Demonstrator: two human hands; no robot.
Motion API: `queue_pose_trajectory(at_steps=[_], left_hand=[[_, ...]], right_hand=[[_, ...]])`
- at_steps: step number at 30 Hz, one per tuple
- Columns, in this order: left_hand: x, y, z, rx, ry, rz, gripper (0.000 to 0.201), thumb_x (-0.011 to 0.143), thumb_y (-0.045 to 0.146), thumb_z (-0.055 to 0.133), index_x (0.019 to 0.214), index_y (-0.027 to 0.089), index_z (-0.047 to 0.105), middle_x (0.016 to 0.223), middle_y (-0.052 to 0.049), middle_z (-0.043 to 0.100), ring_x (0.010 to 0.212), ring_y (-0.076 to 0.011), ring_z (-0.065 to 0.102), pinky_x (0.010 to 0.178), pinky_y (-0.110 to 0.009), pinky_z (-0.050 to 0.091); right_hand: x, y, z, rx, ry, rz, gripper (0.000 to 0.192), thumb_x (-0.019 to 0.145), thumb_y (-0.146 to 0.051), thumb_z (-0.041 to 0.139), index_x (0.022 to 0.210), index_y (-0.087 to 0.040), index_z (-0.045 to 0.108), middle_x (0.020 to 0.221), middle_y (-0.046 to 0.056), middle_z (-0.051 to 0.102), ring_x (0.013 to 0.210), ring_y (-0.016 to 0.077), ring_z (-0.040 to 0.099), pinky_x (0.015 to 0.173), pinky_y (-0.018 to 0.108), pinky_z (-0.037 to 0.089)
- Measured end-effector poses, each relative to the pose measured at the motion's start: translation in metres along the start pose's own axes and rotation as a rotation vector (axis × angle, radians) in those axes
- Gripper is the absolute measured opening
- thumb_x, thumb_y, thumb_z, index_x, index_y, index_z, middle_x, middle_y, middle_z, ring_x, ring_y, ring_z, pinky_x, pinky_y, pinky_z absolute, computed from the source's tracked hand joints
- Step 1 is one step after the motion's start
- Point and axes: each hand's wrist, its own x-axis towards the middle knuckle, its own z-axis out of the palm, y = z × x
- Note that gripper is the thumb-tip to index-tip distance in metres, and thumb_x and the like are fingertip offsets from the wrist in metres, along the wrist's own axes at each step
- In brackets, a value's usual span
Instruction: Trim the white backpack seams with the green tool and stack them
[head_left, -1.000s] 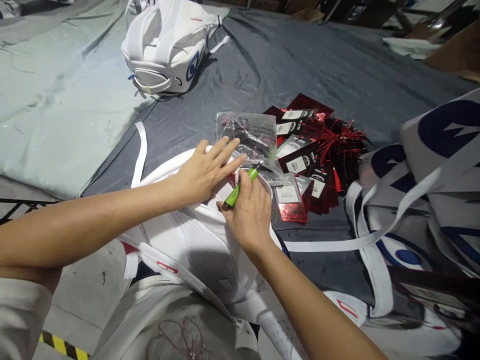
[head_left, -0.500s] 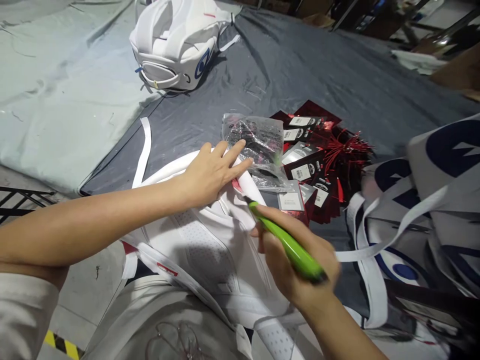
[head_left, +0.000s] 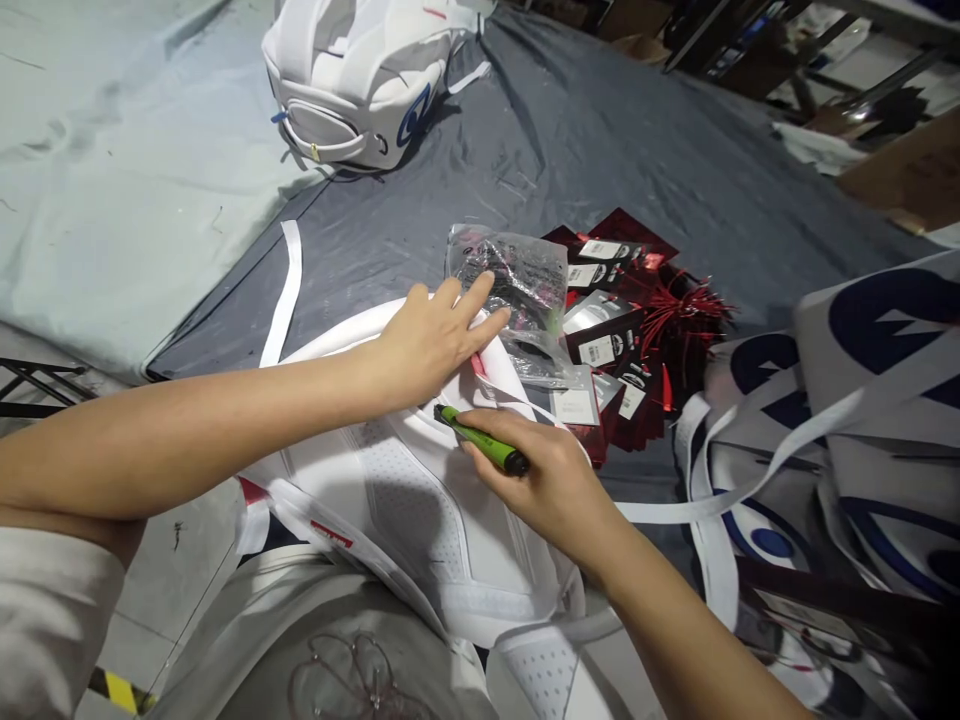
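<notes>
A white backpack with padded, perforated panels lies across my lap and the table edge. My left hand rests on its upper rim, fingers spread and flat, palm down. Beside a small red patch on that rim, my right hand is closed around a green pen-like tool with black ends. The tool points up and left, its tip over the white fabric near my left hand; whether it touches cannot be seen. A thin white strip runs from near the red patch toward my right hand.
A clear plastic bag of dark items lies past my left hand. Red and black hang tags with red cords are piled beside it. Another white backpack stands at the back; white pieces with blue patterns are stacked right.
My right hand has moved left, and the green tool now points up-left over the backpack, closer to my left hand. My left hand stays in place. The view has shifted slightly.
</notes>
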Motion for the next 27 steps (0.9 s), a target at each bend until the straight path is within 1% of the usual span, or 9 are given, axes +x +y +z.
queue_pose_trajectory(at_steps=[3, 7, 12, 15, 18, 22, 25, 27], left_hand=[[0.000, -0.001, 0.001, -0.007, 0.006, 0.005, 0.080, 0.086, 0.030, 0.064, 0.155, 0.021, 0.025, 0.164, -0.021, 0.014, 0.126, -0.0379, 0.044, 0.087, -0.045, 0.046], [0.000, -0.003, 0.001, -0.015, 0.008, 0.016, 0.080, 0.086, 0.029, 0.064, 0.156, 0.020, 0.025, 0.163, -0.022, 0.017, 0.126, -0.0379, 0.045, 0.087, -0.044, 0.046], [0.000, -0.005, 0.004, -0.014, 0.028, 0.030, 0.081, 0.085, 0.029, 0.063, 0.155, 0.020, 0.025, 0.162, -0.022, 0.018, 0.124, -0.0375, 0.046, 0.086, -0.044, 0.046], [0.000, -0.005, 0.004, -0.020, 0.027, 0.026, 0.080, 0.085, 0.029, 0.062, 0.156, 0.020, 0.025, 0.163, -0.021, 0.017, 0.125, -0.0376, 0.045, 0.087, -0.044, 0.046], [-0.001, -0.005, 0.003, -0.026, 0.024, 0.021, 0.081, 0.085, 0.030, 0.062, 0.156, 0.021, 0.025, 0.164, -0.020, 0.016, 0.126, -0.0373, 0.045, 0.088, -0.044, 0.046], [-0.002, -0.005, 0.003, -0.032, 0.041, 0.022, 0.076, 0.087, 0.026, 0.058, 0.156, 0.021, 0.026, 0.163, -0.019, 0.018, 0.124, -0.0359, 0.047, 0.086, -0.043, 0.046], [-0.003, -0.004, 0.002, -0.039, 0.041, 0.014, 0.076, 0.087, 0.023, 0.057, 0.156, 0.022, 0.026, 0.164, -0.018, 0.018, 0.124, -0.0348, 0.047, 0.086, -0.042, 0.046], [-0.003, -0.004, 0.002, -0.047, 0.042, 0.009, 0.077, 0.086, 0.023, 0.058, 0.156, 0.022, 0.026, 0.164, -0.017, 0.018, 0.125, -0.0349, 0.047, 0.086, -0.042, 0.045]], right_hand=[[0.003, -0.005, -0.003, -0.063, -0.088, -0.025, 0.025, 0.092, -0.017, 0.056, 0.113, -0.019, 0.069, 0.110, 0.005, 0.075, 0.095, 0.0199, 0.072, 0.082, 0.030, 0.057], [0.007, -0.007, -0.006, -0.100, -0.112, -0.044, 0.027, 0.091, -0.015, 0.055, 0.114, -0.019, 0.069, 0.112, 0.006, 0.074, 0.098, 0.0213, 0.072, 0.084, 0.030, 0.057], [0.011, -0.010, -0.010, -0.181, -0.176, -0.024, 0.027, 0.090, -0.014, 0.057, 0.112, -0.020, 0.071, 0.108, 0.006, 0.075, 0.093, 0.0220, 0.072, 0.081, 0.030, 0.056], [0.014, -0.015, -0.011, -0.229, -0.211, -0.007, 0.029, 0.087, -0.011, 0.057, 0.110, -0.022, 0.072, 0.101, 0.005, 0.076, 0.091, 0.0214, 0.072, 0.079, 0.029, 0.055], [0.015, -0.018, -0.011, -0.241, -0.194, -0.008, 0.036, 0.083, -0.006, 0.056, 0.111, -0.021, 0.072, 0.103, 0.005, 0.075, 0.093, 0.0217, 0.070, 0.080, 0.030, 0.055], [0.011, -0.017, -0.008, -0.248, -0.174, -0.021, 0.043, 0.077, -0.002, 0.054, 0.112, -0.019, 0.073, 0.104, 0.007, 0.075, 0.094, 0.0246, 0.070, 0.078, 0.035, 0.059], [0.008, -0.014, -0.006, -0.202, -0.137, -0.038, 0.049, 0.076, 0.000, 0.051, 0.116, -0.019, 0.071, 0.115, 0.008, 0.073, 0.106, 0.0244, 0.068, 0.089, 0.038, 0.059], [0.006, -0.011, -0.005, -0.183, -0.153, -0.041, 0.051, 0.076, 0.001, 0.050, 0.117, -0.021, 0.071, 0.116, 0.007, 0.073, 0.108, 0.0234, 0.068, 0.091, 0.038, 0.059]])
